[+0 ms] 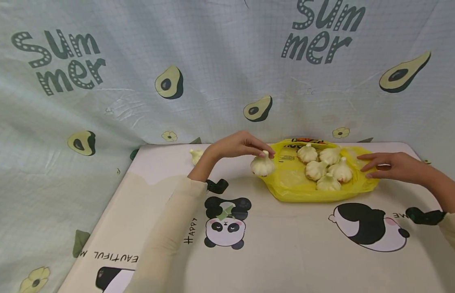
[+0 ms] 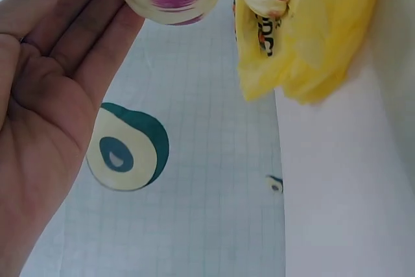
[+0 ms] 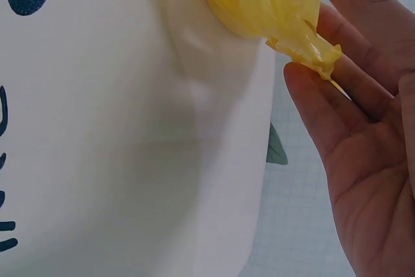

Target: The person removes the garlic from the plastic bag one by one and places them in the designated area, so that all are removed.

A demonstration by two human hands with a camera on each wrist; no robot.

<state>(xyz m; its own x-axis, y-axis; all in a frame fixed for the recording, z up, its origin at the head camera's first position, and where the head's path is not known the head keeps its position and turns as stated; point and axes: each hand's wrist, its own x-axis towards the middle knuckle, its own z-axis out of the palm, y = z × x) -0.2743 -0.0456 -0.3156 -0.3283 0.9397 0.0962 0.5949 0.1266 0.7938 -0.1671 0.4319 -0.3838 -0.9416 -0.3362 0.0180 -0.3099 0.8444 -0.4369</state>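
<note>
Left hand (image 1: 243, 143) pinches a garlic bulb (image 1: 262, 166) by its upright stem at the nine o'clock edge of a yellow bag (image 1: 289, 185), the fingertips close together; whether the bulb touches the plastic cannot be told. On the opposite side, at the bag's three o'clock, the right hand (image 1: 399, 165) grips the plastic edge between thumb and fingers. Five garlic bulbs (image 1: 316, 170) sit clustered inside the bag, toward its three o'clock half, while dark print shows on the plastic at twelve. Another bulb (image 1: 195, 156) rests on the table (image 1: 293, 260) at nine o'clock from the held one, well apart from it and partly hidden behind the left wrist. Seen from the left wrist, the held bulb bears purple patches on its underside. Panda prints mark the table, an upside-down panda (image 1: 225, 232) at the bag's eight o'clock and a lying panda (image 1: 370, 228) between four and five. Behind, at twelve o'clock, hangs a pale cloth (image 1: 212, 40) patterned with avocados and "Summer" lettering.
</note>
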